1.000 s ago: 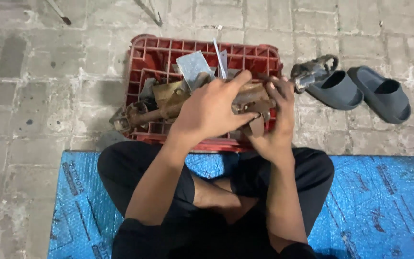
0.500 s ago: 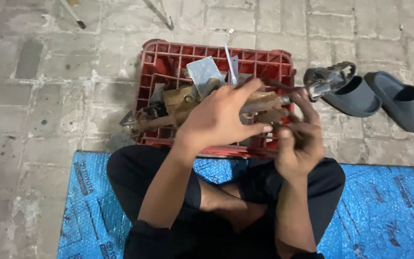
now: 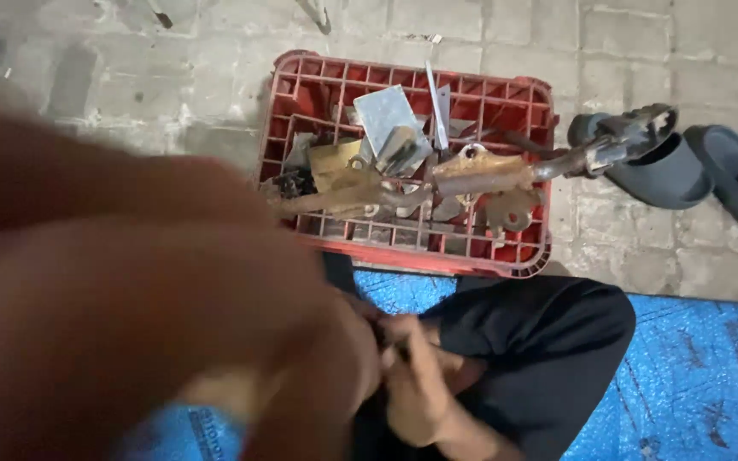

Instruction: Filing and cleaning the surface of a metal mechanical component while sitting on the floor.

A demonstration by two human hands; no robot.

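Red crate (image 3: 403, 248) now uncovered, rusty metal parts (image 3: 471, 175) left inside; both hands pulled back to lap. Left hand (image 3: 147, 316) blurred, right hand (image 3: 416, 376) curled; fingers' grip unclear.

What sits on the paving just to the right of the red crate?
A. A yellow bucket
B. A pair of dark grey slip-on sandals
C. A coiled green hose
B: the dark grey sandals lie side by side on the stone paving, right of the red crate of rusty metal parts.
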